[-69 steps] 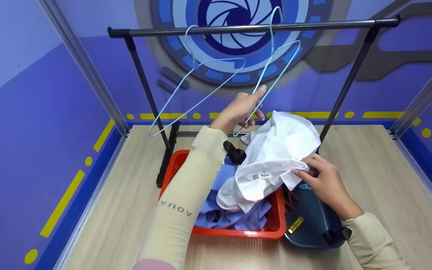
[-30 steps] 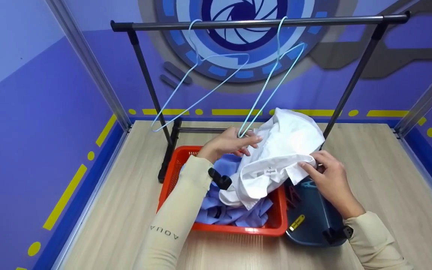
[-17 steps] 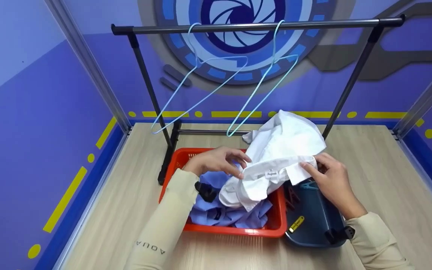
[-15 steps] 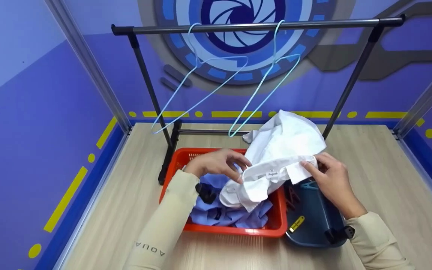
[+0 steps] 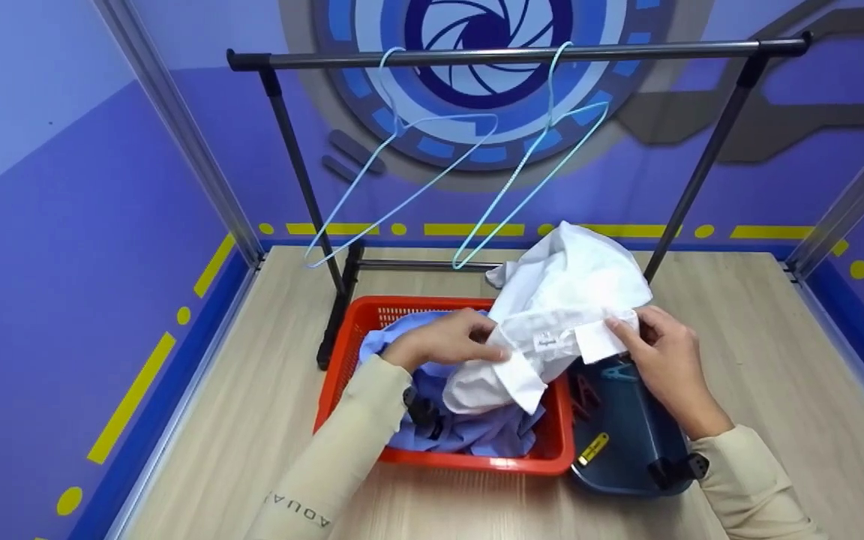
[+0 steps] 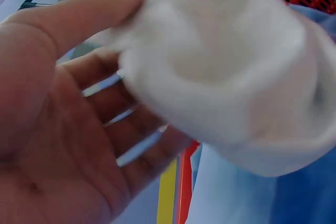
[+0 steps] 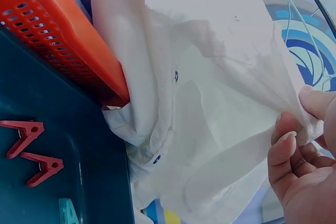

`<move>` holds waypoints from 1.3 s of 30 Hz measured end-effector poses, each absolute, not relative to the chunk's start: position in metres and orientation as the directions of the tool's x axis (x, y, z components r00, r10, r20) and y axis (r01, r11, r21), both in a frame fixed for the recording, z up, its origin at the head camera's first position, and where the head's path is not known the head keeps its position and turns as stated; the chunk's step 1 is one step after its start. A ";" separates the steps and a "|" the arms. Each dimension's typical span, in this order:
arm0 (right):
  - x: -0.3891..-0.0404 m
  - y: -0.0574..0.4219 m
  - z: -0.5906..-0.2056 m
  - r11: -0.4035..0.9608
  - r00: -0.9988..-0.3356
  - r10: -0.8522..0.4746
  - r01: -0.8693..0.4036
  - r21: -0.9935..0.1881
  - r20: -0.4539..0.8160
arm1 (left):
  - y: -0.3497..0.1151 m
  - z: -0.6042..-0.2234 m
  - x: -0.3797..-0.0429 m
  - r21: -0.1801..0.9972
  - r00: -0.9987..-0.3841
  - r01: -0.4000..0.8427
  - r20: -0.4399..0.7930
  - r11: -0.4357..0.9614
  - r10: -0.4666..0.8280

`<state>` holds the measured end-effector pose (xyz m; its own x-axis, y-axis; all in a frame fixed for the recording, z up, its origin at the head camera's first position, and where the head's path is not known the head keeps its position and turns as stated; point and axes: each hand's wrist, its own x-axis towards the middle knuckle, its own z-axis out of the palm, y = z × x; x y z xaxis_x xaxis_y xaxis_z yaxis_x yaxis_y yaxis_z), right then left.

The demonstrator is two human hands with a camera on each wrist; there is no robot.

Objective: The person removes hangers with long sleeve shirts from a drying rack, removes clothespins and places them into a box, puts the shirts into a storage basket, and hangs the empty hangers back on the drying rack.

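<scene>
A white shirt (image 5: 574, 277) with a collar label is draped over the red basket (image 5: 477, 463) and toward the back. My right hand (image 5: 668, 360) pinches one end of its collar, and the right wrist view shows thumb and fingers on the white cloth (image 7: 220, 77). At the collar's other end my left hand (image 5: 451, 339) pinches the fabric between thumb and fingers. The left wrist view shows the left hand (image 6: 68, 98) with its thumb on the blurred shirt (image 6: 220, 72). Blue-purple clothing (image 5: 477, 431) lies in the basket beneath.
Two light-blue wire hangers, a left one (image 5: 402, 199) and a right one (image 5: 533, 184), hang on the black rack's rail (image 5: 664, 51). A dark bin (image 5: 627, 435) beside the basket holds red clothespins (image 7: 44, 169), a teal clothespin (image 7: 67, 212) and a yellow one (image 5: 593, 450).
My left hand has come down from the right hanger to the shirt collar and taken hold of it. The collar is now spread straighter. My right hand keeps its grip.
</scene>
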<state>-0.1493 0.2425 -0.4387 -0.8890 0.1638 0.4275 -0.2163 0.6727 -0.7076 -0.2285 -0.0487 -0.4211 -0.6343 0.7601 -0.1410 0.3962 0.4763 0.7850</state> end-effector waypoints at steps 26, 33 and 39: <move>-0.134 0.227 -0.423 0.740 -0.883 0.084 -0.254 -0.622 0.461 | -0.006 -0.396 -0.194 0.565 -0.776 0.629 0.489 0.533 0.398; -0.131 0.217 -0.419 0.692 -0.881 0.075 -0.291 -0.660 0.467 | 0.009 -0.393 -0.184 0.451 -0.722 0.675 0.564 0.583 0.400; -0.129 0.209 -0.414 0.615 -0.882 0.092 -0.315 -0.723 0.462 | 0.021 -0.393 -0.174 0.396 -0.676 0.721 0.583 0.568 0.451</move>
